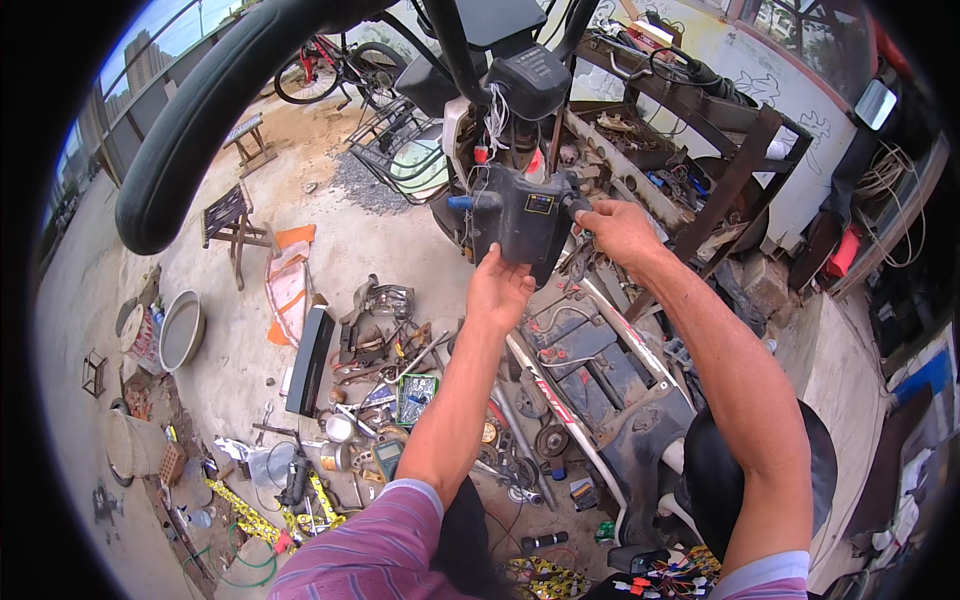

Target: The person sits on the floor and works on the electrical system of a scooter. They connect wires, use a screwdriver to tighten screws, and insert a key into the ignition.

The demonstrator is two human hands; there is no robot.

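Note:
A black plastic housing (520, 228) with a small yellow-marked label sits on the front column of a partly stripped electric vehicle, below the handlebar. My left hand (499, 290) holds its lower edge from below, thumb against the front face. At the upper right side of the housing, my right hand (617, 232) has its fingers closed around a short dark knob-like piece (577, 207); its exact kind is hard to make out. A blue piece (460, 202) sticks out at the housing's left side. White wires (496, 115) hang above it.
The vehicle's open frame (600, 370), with batteries inside, lies below my hands. A black curved handlebar grip (190, 130) crosses the upper left. Scattered tools, a green parts tray (416, 399) and a multimeter (388, 458) cover the ground at left. A metal rack (728, 190) stands right.

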